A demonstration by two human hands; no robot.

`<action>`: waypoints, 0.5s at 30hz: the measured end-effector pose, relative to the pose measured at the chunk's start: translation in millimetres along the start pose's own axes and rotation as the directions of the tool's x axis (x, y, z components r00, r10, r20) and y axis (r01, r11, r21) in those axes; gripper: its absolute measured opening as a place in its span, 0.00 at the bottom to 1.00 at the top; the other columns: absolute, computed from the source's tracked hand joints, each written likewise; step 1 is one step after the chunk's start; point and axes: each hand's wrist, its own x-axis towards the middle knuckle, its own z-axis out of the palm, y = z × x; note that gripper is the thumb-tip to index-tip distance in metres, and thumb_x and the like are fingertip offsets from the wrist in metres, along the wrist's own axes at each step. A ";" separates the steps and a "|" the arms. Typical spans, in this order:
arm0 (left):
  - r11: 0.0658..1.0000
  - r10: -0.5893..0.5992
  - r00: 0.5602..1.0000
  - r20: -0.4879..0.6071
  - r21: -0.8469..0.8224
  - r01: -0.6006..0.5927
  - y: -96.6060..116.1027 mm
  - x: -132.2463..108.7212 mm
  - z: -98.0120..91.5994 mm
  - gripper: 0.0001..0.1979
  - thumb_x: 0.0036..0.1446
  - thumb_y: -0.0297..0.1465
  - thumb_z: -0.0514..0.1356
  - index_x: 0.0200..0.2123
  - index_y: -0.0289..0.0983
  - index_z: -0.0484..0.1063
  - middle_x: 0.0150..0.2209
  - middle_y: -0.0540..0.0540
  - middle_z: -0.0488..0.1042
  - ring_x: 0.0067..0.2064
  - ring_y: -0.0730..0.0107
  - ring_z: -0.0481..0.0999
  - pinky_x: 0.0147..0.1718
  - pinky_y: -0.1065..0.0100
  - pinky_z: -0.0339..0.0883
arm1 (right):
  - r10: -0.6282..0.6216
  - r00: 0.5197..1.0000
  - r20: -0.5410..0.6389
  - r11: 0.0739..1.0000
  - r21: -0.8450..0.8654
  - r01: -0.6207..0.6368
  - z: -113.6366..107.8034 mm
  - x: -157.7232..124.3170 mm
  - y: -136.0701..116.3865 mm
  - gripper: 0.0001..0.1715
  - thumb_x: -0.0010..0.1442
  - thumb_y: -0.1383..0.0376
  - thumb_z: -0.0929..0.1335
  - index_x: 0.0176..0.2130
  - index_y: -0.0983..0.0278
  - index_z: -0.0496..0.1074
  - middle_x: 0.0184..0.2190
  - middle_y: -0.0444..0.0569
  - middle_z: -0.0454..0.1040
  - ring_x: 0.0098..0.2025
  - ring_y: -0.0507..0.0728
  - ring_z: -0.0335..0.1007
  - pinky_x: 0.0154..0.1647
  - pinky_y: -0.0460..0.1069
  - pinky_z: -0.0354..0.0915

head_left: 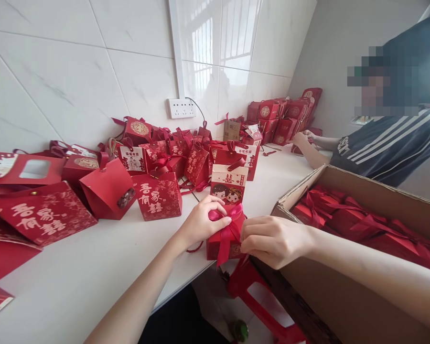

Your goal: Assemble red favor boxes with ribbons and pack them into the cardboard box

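Note:
A small red gift box (pixel 213 248) stands near the table's front edge, with a shiny red ribbon (pixel 224 241) in a bow on its top. My left hand (pixel 200 222) reaches over the box from the left, thumb and fingers pinching a loop of the bow. At the box's right side, my right hand (pixel 277 241) is closed with curled fingers on a tail of the same ribbon; its fingertips are partly hidden. Just behind stands a cream and red box (pixel 229 184) printed with two cartoon faces.
Several red gift boxes (pixel 159 196) crowd the white table (pixel 111 277) to the left and back. On the right, a cardboard carton (pixel 283 205) holds ribboned red boxes. A co-worker (pixel 390 138) handles something at the far right. Below is a red stool (pixel 247 296).

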 end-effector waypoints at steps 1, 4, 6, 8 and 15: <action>1.000 -0.016 1.000 -0.001 -0.013 0.016 -0.1 0.2 0.6 0.06 0.47 0.35 0.62 0.26 0.39 0.74 0.44 0.45 0.69 0.45 0.62 0.73 0.49 0.60 0.65 | 0.002 1.000 -0.008 1.000 0.015 -0.002 -0.1 1.1 -1.4 0.09 0.58 0.76 0.58 0.33 0.63 0.60 0.23 0.47 0.66 0.27 0.53 0.62 0.27 0.46 0.61; 0.997 -0.055 0.998 0.023 -0.049 0.056 0.8 0.6 2.0 0.07 0.46 0.36 0.63 0.25 0.39 0.74 0.44 0.45 0.70 0.46 0.61 0.72 0.49 0.60 0.65 | -0.007 1.000 -0.021 0.998 0.061 0.008 -0.5 3.8 -5.3 0.09 0.57 0.76 0.58 0.33 0.64 0.61 0.23 0.48 0.67 0.26 0.53 0.61 0.27 0.47 0.61; 0.996 -0.070 0.997 0.040 -0.058 0.072 2.0 0.7 2.5 0.07 0.46 0.36 0.63 0.25 0.38 0.74 0.44 0.45 0.70 0.47 0.61 0.72 0.49 0.61 0.64 | -0.016 1.000 -0.026 0.997 0.080 0.018 -0.7 4.4 -6.6 0.09 0.57 0.76 0.59 0.32 0.64 0.62 0.23 0.48 0.68 0.26 0.53 0.61 0.27 0.47 0.61; 0.994 -0.082 0.996 0.046 -0.062 0.085 3.3 0.6 2.5 0.06 0.46 0.35 0.63 0.25 0.38 0.73 0.44 0.45 0.70 0.47 0.62 0.72 0.49 0.62 0.64 | -0.003 0.999 -0.046 0.995 0.104 0.008 -1.0 4.0 -6.6 0.09 0.56 0.77 0.59 0.32 0.64 0.63 0.23 0.48 0.68 0.27 0.53 0.62 0.27 0.47 0.61; 0.987 -0.098 0.993 0.063 -0.118 0.105 2.9 1.3 2.9 0.07 0.45 0.36 0.63 0.24 0.38 0.72 0.42 0.46 0.70 0.46 0.62 0.72 0.48 0.63 0.64 | 0.096 0.990 -0.106 0.983 0.168 -0.078 -2.1 5.8 -8.9 0.06 0.59 0.73 0.62 0.31 0.64 0.64 0.22 0.46 0.69 0.26 0.50 0.62 0.27 0.45 0.61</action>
